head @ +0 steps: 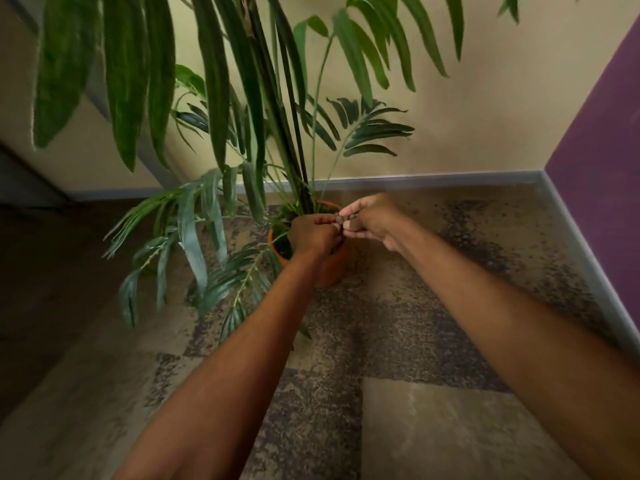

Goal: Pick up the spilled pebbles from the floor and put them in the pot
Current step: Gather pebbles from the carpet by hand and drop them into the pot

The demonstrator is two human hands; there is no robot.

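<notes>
A terracotta pot (334,268) with a tall palm plant stands on the patterned rug near the wall. Both my hands hover over the pot's rim, fingertips meeting. My left hand (311,235) is curled, its fingers pinched at the small dark pebbles (340,220). My right hand (369,220) is also closed, its thumb and fingers pinched on the same pebbles. Which hand bears them is hard to tell. The inside of the pot is mostly hidden by my left hand and the leaves. I see no loose pebbles on the rug in this blurred view.
Long green palm fronds (207,237) droop left of and in front of the pot. A yellow wall with a grey skirting board (433,180) runs behind, and a purple wall (602,168) closes the right. Dark wooden floor (52,271) lies left of the rug (398,341).
</notes>
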